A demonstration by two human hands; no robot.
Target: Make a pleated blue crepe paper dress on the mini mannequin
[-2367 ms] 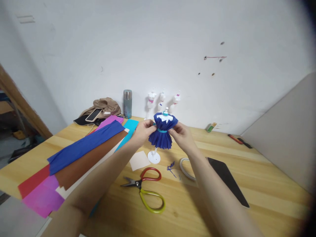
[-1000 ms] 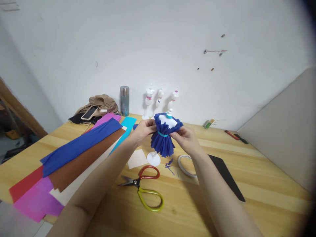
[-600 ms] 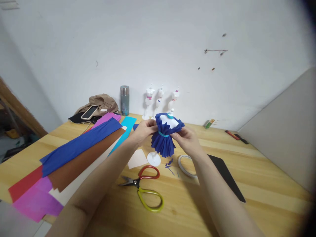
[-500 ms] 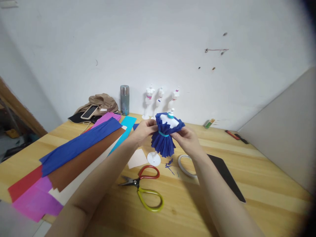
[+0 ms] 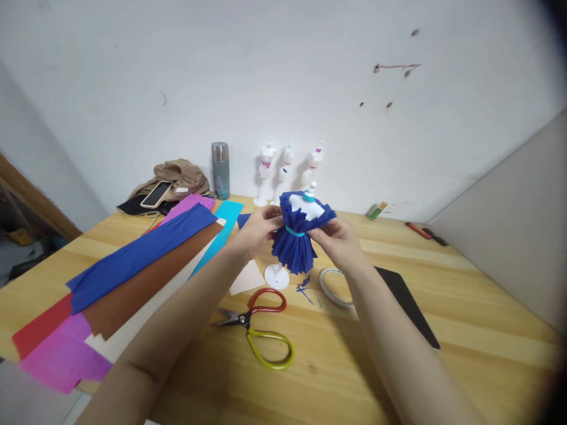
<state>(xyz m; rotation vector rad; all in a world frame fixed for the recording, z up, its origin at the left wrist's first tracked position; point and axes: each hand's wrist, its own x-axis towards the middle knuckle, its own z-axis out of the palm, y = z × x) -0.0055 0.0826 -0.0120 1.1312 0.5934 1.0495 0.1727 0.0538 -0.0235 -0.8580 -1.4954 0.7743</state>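
Note:
A small white mannequin (image 5: 307, 208) on a round stand (image 5: 277, 277) wears a pleated dark blue paper dress (image 5: 295, 247) with a teal waistband. My left hand (image 5: 256, 231) pinches the dress at its left shoulder. My right hand (image 5: 335, 241) pinches it at the right shoulder. Both hands are closed on the paper, holding the figure tilted a little to the right above the wooden table (image 5: 465, 330).
Long crepe paper strips (image 5: 137, 260) in blue, brown, red, magenta and teal lie at left. Scissors (image 5: 259, 327), a tape ring (image 5: 332, 287), a white card (image 5: 247, 278) and a black sheet (image 5: 405, 304) lie near. Three mannequins (image 5: 287, 168), a flask (image 5: 220, 170), a phone (image 5: 156, 193) stand behind.
The view has tilted down a little. The mannequin leans slightly more to the right; both hands keep their pinch on the dress shoulders.

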